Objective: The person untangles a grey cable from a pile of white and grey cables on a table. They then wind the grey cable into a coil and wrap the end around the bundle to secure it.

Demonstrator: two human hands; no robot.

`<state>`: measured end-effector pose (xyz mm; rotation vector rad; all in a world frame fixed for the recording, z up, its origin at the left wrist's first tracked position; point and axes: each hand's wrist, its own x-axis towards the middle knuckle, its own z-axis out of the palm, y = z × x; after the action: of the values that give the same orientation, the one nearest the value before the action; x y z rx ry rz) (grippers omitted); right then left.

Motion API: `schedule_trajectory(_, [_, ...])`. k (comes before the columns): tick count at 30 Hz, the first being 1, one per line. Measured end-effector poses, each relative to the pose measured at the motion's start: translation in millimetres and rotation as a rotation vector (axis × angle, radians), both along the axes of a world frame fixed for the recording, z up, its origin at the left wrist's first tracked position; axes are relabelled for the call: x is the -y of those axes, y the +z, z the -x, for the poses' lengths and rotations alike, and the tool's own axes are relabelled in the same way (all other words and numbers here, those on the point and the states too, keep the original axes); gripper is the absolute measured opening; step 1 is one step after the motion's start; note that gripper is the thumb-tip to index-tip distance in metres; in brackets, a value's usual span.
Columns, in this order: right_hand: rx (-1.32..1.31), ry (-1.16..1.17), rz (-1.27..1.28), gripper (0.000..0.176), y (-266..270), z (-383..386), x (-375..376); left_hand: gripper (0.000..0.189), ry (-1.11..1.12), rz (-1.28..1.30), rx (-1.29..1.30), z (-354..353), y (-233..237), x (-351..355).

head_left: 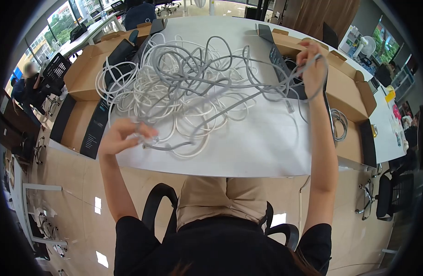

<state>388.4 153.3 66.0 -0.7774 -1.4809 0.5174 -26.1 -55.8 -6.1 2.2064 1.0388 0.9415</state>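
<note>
The white table (266, 147) there — tangled cables (174, 87) between left hand (125, 136) and right hand (312, 64), maybe a plug (289, 106) nearer the right — open boxes (352, 94) beside both.

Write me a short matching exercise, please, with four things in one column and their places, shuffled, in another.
1. Left hand
2. Small gray cable coil
3. White cables
4. Right hand

A. In a heap on the table, gray cable lying across part of it
B. Raised toward the table's far right side
C. At the table's near edge
D. Inside an open cardboard box

Pairs: 1-C, 2-D, 3-A, 4-B
</note>
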Motion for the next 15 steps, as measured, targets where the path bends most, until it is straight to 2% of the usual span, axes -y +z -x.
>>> schedule_trajectory(1, [-0.043,-0.013,-0.045,0.033,8.5,-4.0,0.6,0.037,0.138,0.051,-0.299,4.2,2.3,-4.0])
schedule_trajectory(4, [-0.205,-0.017,-0.121,0.036,27.4,-13.4,-5.9,0.044,0.488,-0.045,0.341,-43.3,7.0,-34.3])
schedule_trajectory(6, [-0.316,0.007,-0.148,0.036,40.8,-12.6,-9.2,0.044,0.735,-0.378,0.329,-87.9,30.6,-45.1])
schedule_trajectory(8, [-0.417,0.044,-0.161,0.035,51.9,-9.0,-4.7,0.042,0.745,-0.702,-0.029,-114.9,54.6,-55.9])
schedule_trajectory(10, [-0.480,0.012,-0.220,0.034,59.8,-7.4,-1.9,0.042,0.643,-0.746,-0.299,-119.6,64.7,-65.1])
schedule_trajectory(12, [-0.551,-0.042,-0.272,0.033,63.9,-11.5,0.0,0.044,0.443,-0.519,-0.457,-118.5,62.4,-78.5])
schedule_trajectory(13, [-0.608,-0.118,-0.275,0.032,64.5,-18.9,3.8,0.040,0.459,-0.566,-0.380,-112.9,61.6,-91.2])
schedule_trajectory(15, [-0.746,-0.160,-0.239,0.025,67.4,-52.9,-5.5,0.034,0.573,-0.555,-0.399,-99.5,76.5,-103.4])
